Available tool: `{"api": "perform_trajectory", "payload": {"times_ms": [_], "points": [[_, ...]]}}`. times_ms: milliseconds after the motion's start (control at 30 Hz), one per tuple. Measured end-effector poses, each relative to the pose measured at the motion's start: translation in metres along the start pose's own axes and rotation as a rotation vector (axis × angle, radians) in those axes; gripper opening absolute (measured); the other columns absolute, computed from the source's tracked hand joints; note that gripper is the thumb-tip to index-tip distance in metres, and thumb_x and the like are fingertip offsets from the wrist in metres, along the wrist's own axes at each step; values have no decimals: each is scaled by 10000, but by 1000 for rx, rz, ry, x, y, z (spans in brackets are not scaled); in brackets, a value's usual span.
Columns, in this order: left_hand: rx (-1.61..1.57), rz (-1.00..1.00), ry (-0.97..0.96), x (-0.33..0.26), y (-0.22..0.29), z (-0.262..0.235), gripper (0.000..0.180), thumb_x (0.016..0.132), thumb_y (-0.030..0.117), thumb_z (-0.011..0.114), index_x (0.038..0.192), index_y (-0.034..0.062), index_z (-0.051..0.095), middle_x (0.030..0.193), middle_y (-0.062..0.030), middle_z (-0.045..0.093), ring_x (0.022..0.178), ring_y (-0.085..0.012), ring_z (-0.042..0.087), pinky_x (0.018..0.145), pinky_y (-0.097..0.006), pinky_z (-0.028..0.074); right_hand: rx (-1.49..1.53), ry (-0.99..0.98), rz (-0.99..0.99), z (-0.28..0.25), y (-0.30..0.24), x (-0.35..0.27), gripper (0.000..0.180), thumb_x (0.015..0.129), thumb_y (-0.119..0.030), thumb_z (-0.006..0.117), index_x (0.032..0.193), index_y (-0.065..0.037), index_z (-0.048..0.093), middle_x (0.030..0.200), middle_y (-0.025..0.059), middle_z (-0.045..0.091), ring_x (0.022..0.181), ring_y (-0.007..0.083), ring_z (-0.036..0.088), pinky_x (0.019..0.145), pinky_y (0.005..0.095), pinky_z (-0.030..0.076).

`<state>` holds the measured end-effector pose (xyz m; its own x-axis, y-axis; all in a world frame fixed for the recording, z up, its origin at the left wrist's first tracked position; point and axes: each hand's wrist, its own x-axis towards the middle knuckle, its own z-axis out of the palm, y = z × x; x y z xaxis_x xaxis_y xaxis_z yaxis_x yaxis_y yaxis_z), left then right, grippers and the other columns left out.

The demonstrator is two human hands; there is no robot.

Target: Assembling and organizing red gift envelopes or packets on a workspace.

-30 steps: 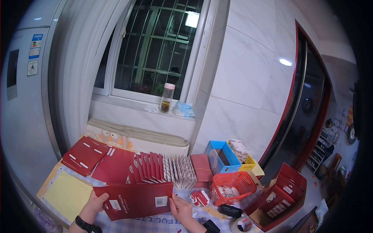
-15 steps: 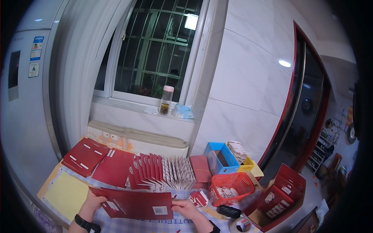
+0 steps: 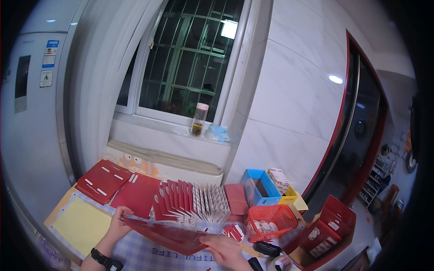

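Note:
A dark red folder (image 3: 165, 235) is stretched between both hands above the checked tablecloth, tipped so that it shows as a narrow, bowed shape. My left hand (image 3: 120, 224) pinches its left end. At the opposite end my right hand (image 3: 222, 247) grips the folder, its fingers laid over the edge. Just beyond stands a fanned row of red folded cards (image 3: 174, 198), continuing to the right as white patterned folds (image 3: 211, 202). A flat red sheet (image 3: 134, 195) and a stack of red folders (image 3: 103, 181) lie at the far left.
A yellow sheet (image 3: 81, 221) lies left. Rightward are a red plastic basket (image 3: 272, 217), blue box (image 3: 262, 187), yellow box (image 3: 289, 198), black stapler-like object (image 3: 266, 249), tape roll (image 3: 281, 263) and open red carton (image 3: 307, 257). A bottle (image 3: 199, 119) stands on the windowsill.
The folder has tilted from a broad printed face to a nearly edge-on, bowed shape. My left hand has risen slightly and moved right. The whole view has shifted a little.

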<state>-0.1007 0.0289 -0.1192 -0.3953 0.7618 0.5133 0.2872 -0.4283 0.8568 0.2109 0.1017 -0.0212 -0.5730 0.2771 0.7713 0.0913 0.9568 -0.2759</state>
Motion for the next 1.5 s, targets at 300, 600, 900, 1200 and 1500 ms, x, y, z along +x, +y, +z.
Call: {"api": "perform_trajectory", "payload": {"times_ms": [300, 600, 900, 1200, 1500], "points": [[478, 210, 27, -4, 16, 1, 620, 632, -41, 607, 1196, 42, 363, 1017, -119, 512, 960, -210, 490, 847, -316, 386, -406, -15, -264, 1, -45, 8, 219, 674, -61, 598, 891, -33, 596, 860, 84, 597, 760, 216, 587, 634, 314, 471], [12, 668, -408, -19, 55, 41, 487, 712, 59, 637, 1158, 58, 443, 1147, -163, 517, 936, -306, 573, 715, -319, 479, -328, -152, -257, 2, -57, 44, 205, 694, -80, 590, 894, -39, 589, 831, 71, 564, 765, 224, 553, 656, 317, 450], [-21, 427, -44, -8, 40, 37, 278, 809, -25, 514, 1073, 31, 446, 888, -127, 577, 753, -133, 577, 613, -263, 478, -322, -66, -240, -10, 6, 51, 241, 674, -151, 662, 909, -101, 644, 856, 1, 629, 706, 173, 595, 599, 281, 465], [-142, 444, -137, 7, 42, 41, 294, 840, -55, 434, 1102, 44, 347, 994, -119, 503, 887, -134, 534, 729, -255, 454, 279, 90, 106, -2, 51, 15, 255, 623, -89, 734, 855, -28, 649, 830, 85, 630, 711, 188, 588, 629, 257, 464], [-265, -208, -270, -6, 70, 37, 253, 851, 55, 500, 1082, 67, 397, 889, -62, 527, 755, -79, 525, 646, -213, 440, 427, 29, 522, 4, 37, 7, 178, 724, -109, 683, 874, -27, 634, 730, 28, 612, 613, 44, 509, 553, 188, 398]]}}
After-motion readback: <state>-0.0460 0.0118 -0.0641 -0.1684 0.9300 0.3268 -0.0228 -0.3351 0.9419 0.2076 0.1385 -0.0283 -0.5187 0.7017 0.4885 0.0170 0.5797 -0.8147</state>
